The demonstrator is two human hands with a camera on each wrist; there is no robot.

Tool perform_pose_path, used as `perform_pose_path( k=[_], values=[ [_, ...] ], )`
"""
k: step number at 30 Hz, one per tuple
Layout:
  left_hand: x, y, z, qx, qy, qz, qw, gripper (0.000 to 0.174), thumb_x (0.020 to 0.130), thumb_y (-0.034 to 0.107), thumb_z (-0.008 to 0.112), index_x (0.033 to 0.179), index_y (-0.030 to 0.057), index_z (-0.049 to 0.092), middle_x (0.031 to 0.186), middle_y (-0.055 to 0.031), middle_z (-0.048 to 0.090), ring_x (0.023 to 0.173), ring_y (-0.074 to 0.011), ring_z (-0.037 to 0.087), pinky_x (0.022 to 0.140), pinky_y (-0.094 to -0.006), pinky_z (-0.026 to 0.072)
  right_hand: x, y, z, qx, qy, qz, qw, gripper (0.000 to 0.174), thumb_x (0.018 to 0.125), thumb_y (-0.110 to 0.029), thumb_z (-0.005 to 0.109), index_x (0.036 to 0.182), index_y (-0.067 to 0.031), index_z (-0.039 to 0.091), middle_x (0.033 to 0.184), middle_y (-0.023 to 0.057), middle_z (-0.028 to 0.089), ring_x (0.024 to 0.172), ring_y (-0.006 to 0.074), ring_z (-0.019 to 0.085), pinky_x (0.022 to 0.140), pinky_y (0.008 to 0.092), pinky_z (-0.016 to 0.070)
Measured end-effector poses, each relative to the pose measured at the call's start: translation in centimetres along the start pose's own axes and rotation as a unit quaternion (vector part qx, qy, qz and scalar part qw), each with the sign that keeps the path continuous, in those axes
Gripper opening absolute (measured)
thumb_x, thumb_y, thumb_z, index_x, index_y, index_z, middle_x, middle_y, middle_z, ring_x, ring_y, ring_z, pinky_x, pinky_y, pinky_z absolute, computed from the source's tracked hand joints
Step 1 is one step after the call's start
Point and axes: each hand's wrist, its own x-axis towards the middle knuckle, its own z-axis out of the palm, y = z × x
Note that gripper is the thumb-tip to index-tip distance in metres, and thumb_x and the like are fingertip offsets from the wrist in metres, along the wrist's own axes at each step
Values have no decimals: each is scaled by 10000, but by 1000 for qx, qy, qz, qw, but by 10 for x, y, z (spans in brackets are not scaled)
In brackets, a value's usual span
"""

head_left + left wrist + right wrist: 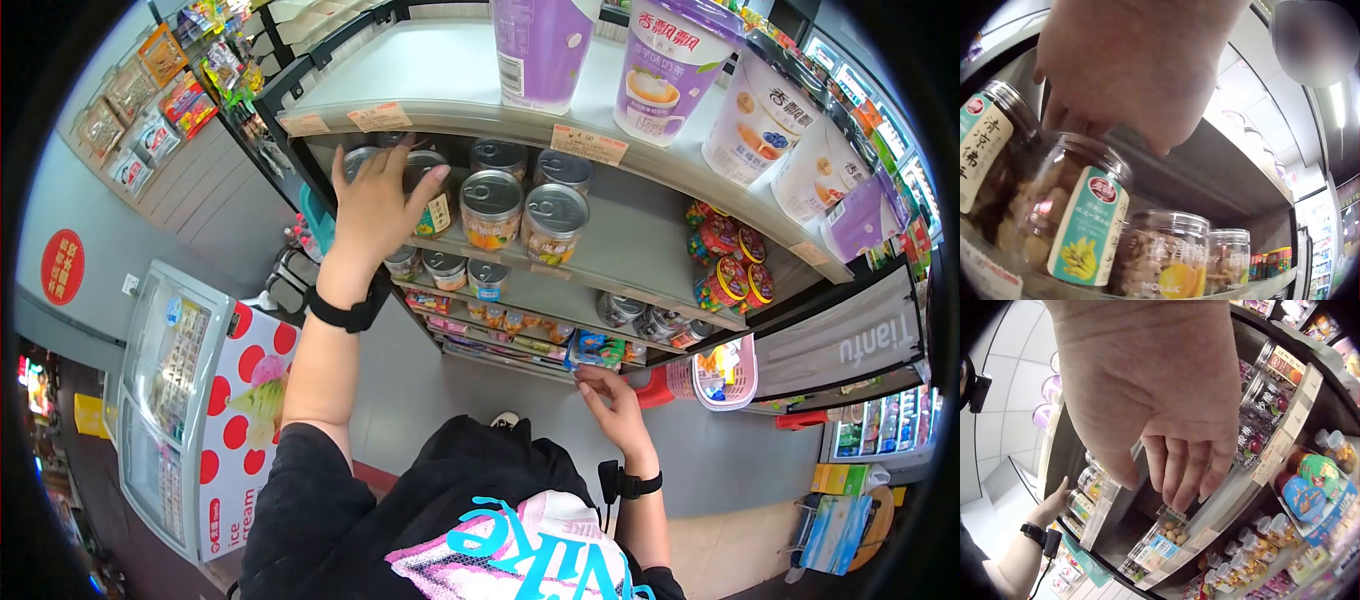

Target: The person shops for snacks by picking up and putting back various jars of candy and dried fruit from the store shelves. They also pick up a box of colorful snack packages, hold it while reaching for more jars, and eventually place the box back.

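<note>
My left hand [378, 205] is at the left end of the middle shelf, reaching over clear jars with metal lids. Below its palm stands a jar with a green and cream label [1088, 228], fingers right over its lid; the fingertips are hidden behind. A matching jar [986, 134] stands to its left. Beside them are jars with orange fruit pictures [491, 212]. The right hand [615, 405] hangs in the air in front of the lower shelves, holding nothing. In the right wrist view its fingers [1175, 472] are loosely bent.
Tall purple and white cups [665, 75] line the top shelf above the jars. Round colourful candy tubs [725, 280] sit at the right end. A pink basket [745, 375] stands low on the right; an ice cream freezer [215, 420] is at left.
</note>
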Motion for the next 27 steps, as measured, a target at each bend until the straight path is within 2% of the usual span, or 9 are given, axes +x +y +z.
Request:
perform_pose_path(
  k=[4,12,18,22,24,25,27],
  values=[
    [9,-15,8,21,-15,-6,1000,661,999,573,438,1370,38,554,1235,-196,662,1224,-302,593,1191,-554,125,-2,2,0,4,3,-1,1000,301,955,-84,643,1232,29,610,1166,139,697,1090,207,674,964,331,505],
    [21,-20,10,72,-29,-27,997,861,971,701,330,1402,-21,513,1349,-216,599,1358,-334,478,1201,-574,75,-11,5,-4,1,18,14,1000,298,962,-75,634,1241,25,605,1172,145,697,1098,214,671,962,336,507],
    [29,-29,12,84,-71,-58,992,890,976,710,278,1413,-35,493,1365,-222,585,1384,-352,442,1201,-576,53,-15,10,-4,8,24,21,999,314,962,-75,635,1255,30,603,1173,147,697,1098,212,670,963,336,506],
    [29,-30,17,101,-66,-64,991,892,976,713,268,1395,-38,507,1357,-221,590,1377,-346,449,1199,-576,53,-16,14,-4,7,27,21,999,321,961,-79,637,1259,32,603,1174,146,697,1091,211,672,964,336,505],
    [25,-26,17,80,-31,-78,993,794,973,672,378,1352,0,563,1314,-203,619,1350,-320,483,1194,-575,54,-16,16,-6,3,27,27,999,321,960,-84,639,1258,29,606,1181,144,693,1094,212,670,967,339,504],
    [21,-23,14,79,-32,-75,994,794,973,672,378,1352,0,563,1314,-203,619,1350,-320,483,1194,-575,54,-16,17,-7,5,29,29,999,321,960,-84,639,1258,29,606,1181,144,693,1094,212,670,967,339,504],
    [9,-15,3,-10,22,48,999,637,955,577,534,1309,53,615,1235,-167,662,1319,-285,517,1188,-574,54,-18,19,-10,10,30,30,999,323,959,-88,642,1258,29,606,1184,144,689,1099,215,667,969,342,504]
  ],
)
